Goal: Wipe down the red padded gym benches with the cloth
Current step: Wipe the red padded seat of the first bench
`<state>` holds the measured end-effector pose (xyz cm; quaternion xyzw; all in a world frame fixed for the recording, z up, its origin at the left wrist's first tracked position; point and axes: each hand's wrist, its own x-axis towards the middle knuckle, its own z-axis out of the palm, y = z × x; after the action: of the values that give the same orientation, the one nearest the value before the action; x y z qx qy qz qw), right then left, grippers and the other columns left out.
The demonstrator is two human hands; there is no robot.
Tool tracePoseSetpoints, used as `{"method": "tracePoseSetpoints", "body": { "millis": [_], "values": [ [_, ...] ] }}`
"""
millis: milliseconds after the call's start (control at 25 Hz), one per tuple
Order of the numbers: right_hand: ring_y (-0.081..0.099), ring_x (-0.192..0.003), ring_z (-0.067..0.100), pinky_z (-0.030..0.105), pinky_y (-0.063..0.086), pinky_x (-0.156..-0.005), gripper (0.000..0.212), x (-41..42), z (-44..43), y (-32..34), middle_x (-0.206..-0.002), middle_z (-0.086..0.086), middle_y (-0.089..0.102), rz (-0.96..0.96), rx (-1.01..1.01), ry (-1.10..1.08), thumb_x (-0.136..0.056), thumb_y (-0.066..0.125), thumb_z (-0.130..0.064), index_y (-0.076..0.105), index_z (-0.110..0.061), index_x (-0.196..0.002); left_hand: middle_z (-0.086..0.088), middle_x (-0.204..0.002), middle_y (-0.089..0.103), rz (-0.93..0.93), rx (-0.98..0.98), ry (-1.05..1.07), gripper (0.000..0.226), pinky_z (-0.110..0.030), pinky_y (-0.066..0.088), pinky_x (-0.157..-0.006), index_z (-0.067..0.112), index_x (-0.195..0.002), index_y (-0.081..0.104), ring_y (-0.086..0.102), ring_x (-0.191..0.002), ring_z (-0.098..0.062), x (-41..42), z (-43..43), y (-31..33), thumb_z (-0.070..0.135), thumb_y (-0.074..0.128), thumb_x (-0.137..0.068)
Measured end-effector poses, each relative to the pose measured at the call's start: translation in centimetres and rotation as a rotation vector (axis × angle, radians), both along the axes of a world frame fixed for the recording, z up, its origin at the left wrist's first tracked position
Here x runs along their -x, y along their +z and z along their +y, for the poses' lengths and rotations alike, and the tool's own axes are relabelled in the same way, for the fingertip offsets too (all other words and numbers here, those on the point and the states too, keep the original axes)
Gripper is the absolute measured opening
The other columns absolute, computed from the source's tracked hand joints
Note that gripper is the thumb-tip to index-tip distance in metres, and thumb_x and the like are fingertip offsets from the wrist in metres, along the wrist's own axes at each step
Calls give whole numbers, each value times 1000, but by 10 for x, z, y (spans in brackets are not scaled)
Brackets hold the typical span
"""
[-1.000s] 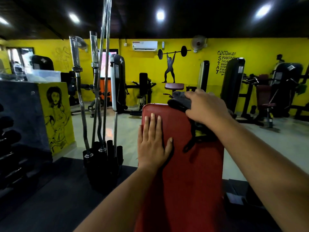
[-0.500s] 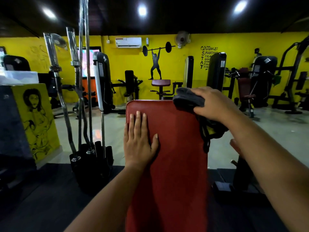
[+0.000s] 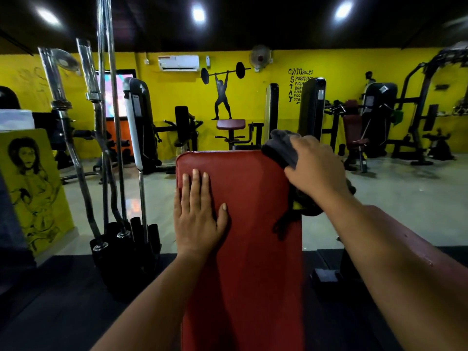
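A: While the left hand (image 3: 196,214) is lying flat on the red padded bench (image 3: 253,249), where is it sitting?

B: It is resting palm down along the bench's left edge, near the far end, fingers straight and together, thumb spread, holding nothing.

A: What is the right hand (image 3: 316,171) doing?

B: It is gripping the dark grey cloth (image 3: 282,148), fingers curled over it, and pressing it onto the bench's far right corner. Part of the cloth is bunching beyond the fingers; a dark strand is hanging down the right edge.

A: Anything beside the bench?

B: A rack of upright chrome barbells (image 3: 109,153) is standing left of it, and a second red pad (image 3: 415,249) is showing under the right forearm
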<state>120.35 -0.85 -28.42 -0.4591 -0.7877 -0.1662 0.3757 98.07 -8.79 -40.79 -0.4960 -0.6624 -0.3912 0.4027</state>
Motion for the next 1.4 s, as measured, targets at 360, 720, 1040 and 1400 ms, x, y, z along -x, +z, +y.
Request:
{"method": "tracePoseSetpoints", "body": {
  "millis": [360, 720, 1040, 1400],
  "values": [
    [49, -114, 45, 46, 54, -69, 70, 20, -24, -32, -140, 19, 43, 46, -72, -203, -84, 67, -30, 36, -13, -144, -16, -160, 24, 4, 24, -20, 72, -41, 6, -123, 5, -152, 30, 15, -150, -30, 0, -3, 1, 47, 36, -94],
    [40, -122, 44, 44, 50, -76, 73, 56, -75, -21, -146, 21, 27, 88, 138, -60, -89, 61, -34, 23, -13, -147, -11, -145, 48, 234, 285, -112, 66, -45, 50, -96, 17, -148, 42, 40, -132, -28, 58, -64, 17, 49, 44, -90],
    [46, -116, 38, 38, 38, -67, 57, 133, -113, 2, -134, 12, 43, -141, 3, 194, -91, 61, -32, 36, -19, -140, 0, -160, 24, 4, 541, 163, 73, -45, 43, -101, 29, -156, 19, 32, -141, -28, 115, -160, 49, 48, 53, -94],
    [56, -114, 31, 38, 50, -83, 53, 92, -33, 62, -131, 3, 59, -161, 229, 253, -85, 63, -29, 51, -40, -136, -4, -160, 27, 19, 432, -289, 80, -45, 25, -118, 20, -155, 25, 26, -146, -23, 69, -40, 100, 55, 52, -88]
  ]
}}
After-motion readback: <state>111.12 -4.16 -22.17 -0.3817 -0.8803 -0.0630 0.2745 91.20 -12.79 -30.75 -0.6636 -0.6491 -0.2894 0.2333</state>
